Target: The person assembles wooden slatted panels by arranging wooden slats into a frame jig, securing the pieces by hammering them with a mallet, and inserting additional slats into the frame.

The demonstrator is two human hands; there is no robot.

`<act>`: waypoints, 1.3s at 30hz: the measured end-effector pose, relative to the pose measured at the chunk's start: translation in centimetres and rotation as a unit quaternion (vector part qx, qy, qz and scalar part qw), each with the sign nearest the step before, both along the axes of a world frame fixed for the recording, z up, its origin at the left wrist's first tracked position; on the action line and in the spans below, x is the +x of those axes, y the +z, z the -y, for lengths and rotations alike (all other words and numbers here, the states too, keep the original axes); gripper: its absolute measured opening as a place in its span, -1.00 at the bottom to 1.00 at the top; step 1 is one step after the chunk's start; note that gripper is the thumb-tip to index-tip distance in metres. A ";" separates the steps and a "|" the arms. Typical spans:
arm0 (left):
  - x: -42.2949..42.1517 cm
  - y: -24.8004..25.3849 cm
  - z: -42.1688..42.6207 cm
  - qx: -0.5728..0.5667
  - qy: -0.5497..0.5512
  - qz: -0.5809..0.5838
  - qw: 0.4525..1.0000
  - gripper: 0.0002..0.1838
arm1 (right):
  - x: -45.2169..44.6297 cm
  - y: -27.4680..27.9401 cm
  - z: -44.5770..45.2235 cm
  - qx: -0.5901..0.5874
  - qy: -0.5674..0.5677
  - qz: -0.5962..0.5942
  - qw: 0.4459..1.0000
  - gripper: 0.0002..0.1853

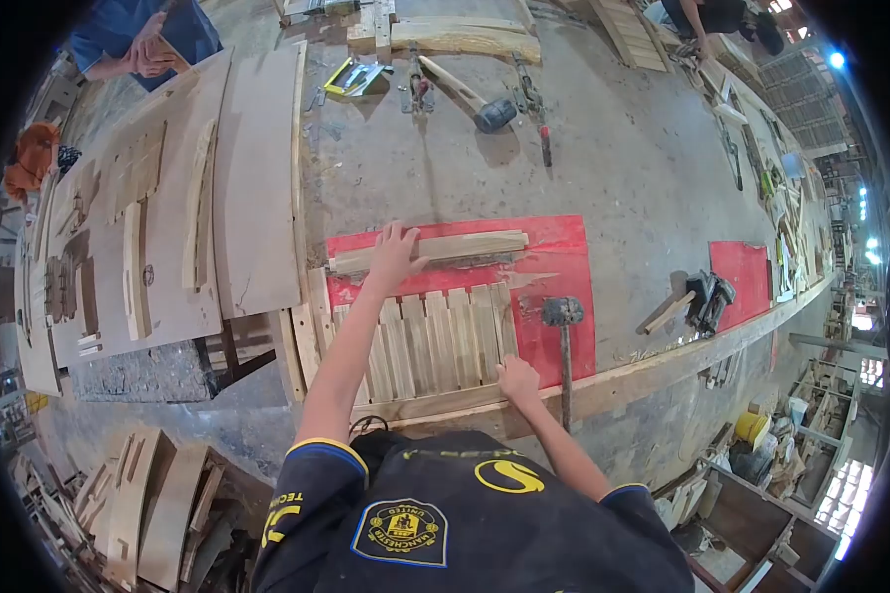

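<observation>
**Long pale wooden strips (475, 245) lie crosswise beyond a pale, rectangular slatted wooden panel (433, 341)**

The strips rest on a flat red sheet (556, 259) on the grey, stained worktop (396, 178), just past the panel's far edge. Their long axis runs left to right, while the panel's slats point toward and away from the wearer, so the two directions cross nearly at right angles.

The left hand (396, 254) is the nearer one: it lies over the strips left of their middle, leaving the longer part to its right. Its fingers reach across them; whether its grip closes around the wood or only rests there, I cannot tell. The right hand (517, 380) is curled at the panel's near right corner, well apart from the strips; whether its grip pinches the edge is also unclear. Just right of it is a black-headed mallet (563, 313), its handle toward the wearer.

On the black short-sleeved shirt (524, 539), the round crest reads "MANCHESTER UNITED". The left sleeve shows yellow lettering starting "TECH", the remainder unreadable; the yellow curved emblem on the chest carries no legible word.
</observation>
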State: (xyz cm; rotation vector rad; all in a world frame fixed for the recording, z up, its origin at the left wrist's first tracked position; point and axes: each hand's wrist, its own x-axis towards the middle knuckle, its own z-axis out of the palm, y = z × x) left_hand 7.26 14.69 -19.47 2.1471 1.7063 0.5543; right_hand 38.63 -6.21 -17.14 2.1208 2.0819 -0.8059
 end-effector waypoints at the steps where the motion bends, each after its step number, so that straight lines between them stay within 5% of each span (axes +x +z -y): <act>1: 0.0 0.2 0.1 0.011 -0.018 0.000 1.000 -0.37 | 0.0 0.4 -0.5 -0.040 0.011 -0.001 0.999 -0.67; 3: -0.7 0.4 0.4 0.031 -0.043 -0.001 0.999 -0.37 | 0.1 0.6 -1.9 -0.120 0.042 -0.004 0.992 -0.63; 9: 0.1 0.2 1.6 0.040 -0.001 0.015 0.999 -0.42 | 2.4 -1.1 -1.8 -0.097 0.068 -0.101 0.988 -0.63; 15: -0.1 -0.1 1.9 0.046 -0.004 0.022 0.999 -0.42 | 1.2 -1.2 -0.3 -0.054 -0.008 -0.031 0.998 -0.60; 18: -0.3 -0.3 2.6 -0.005 -0.021 0.032 0.999 -0.41 | 1.8 1.0 -4.8 -0.231 0.081 0.002 0.970 -0.56; 27: -1.0 -0.5 6.6 0.007 -0.003 0.083 0.997 -0.40 | 1.3 2.2 -3.0 -0.106 -0.016 0.100 0.989 -0.41; 33: -1.3 -0.4 8.5 0.016 0.036 0.104 0.994 -0.40 | 3.0 -0.7 -3.4 -0.123 -0.077 -0.072 0.987 -0.36; 39: -1.6 -0.8 8.3 0.017 0.037 0.123 0.992 -0.37 | 3.5 -0.7 -3.6 -0.141 -0.071 -0.079 0.984 -0.39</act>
